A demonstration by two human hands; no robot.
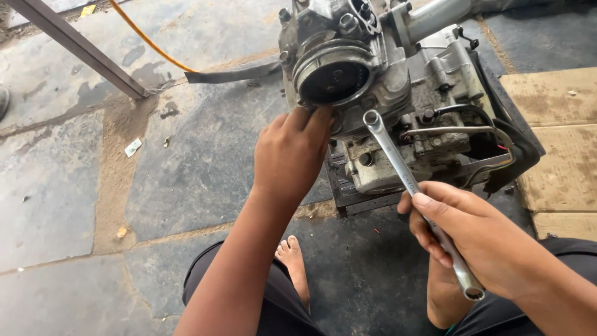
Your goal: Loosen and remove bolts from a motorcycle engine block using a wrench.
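A grey metal motorcycle engine (398,81) stands on a dark block on the stone floor. Its round open cylinder bore (334,79) faces me. My left hand (292,152) reaches up to the lower rim of that bore, fingertips touching the engine just under it. My right hand (476,239) grips the shaft of a long silver ring spanner (398,165). The spanner points up and left, and its ring end hovers near the engine's side below the bore.
A grey metal bar (81,46) slants across the upper left. A yellow hose (146,40) and a dark flat strip (233,73) lie behind the engine. Cardboard sheets (556,143) cover the floor at right. My bare foot (295,264) rests below the engine.
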